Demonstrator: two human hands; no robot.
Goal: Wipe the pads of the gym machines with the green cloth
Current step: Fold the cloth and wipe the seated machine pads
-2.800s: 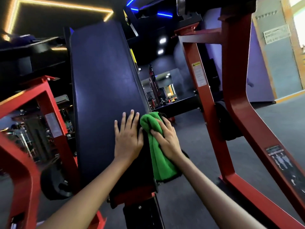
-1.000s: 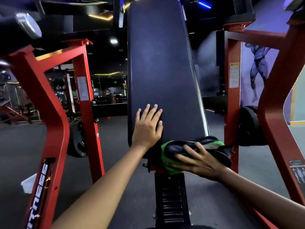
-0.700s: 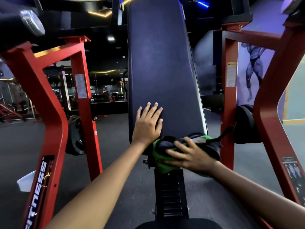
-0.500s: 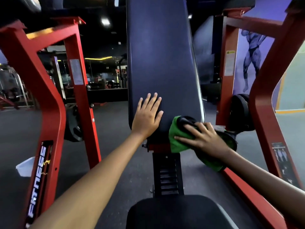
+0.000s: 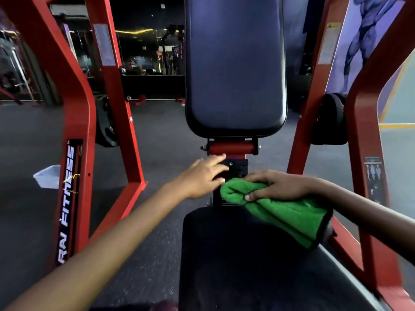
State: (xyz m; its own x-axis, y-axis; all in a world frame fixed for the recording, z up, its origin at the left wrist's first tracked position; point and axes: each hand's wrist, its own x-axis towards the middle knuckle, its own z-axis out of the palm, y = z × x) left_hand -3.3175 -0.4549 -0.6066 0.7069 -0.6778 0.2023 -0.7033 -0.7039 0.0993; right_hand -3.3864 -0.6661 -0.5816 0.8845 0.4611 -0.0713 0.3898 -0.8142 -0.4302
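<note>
The dark back pad (image 5: 235, 63) of the gym machine stands upright in the middle. Below it lies the black seat pad (image 5: 235, 254), partly in shadow. My right hand (image 5: 278, 185) grips the bunched green cloth (image 5: 283, 212), which hangs over the far right edge of the seat pad. My left hand (image 5: 202, 176) reaches with loosely extended fingers to the black bracket (image 5: 235, 164) between the two pads, below the red hinge (image 5: 231, 148), fingertips touching it.
Red frame uprights stand on both sides, left upright (image 5: 76, 131) and right upright (image 5: 363, 131). Black weight plates (image 5: 330, 120) hang on the right post. A white container (image 5: 48, 176) sits on the dark floor at left.
Both hands came down off the back pad. The left hand moved to the bracket under it; the right hand carried the cloth down to the seat pad's far edge. The view tilted downward.
</note>
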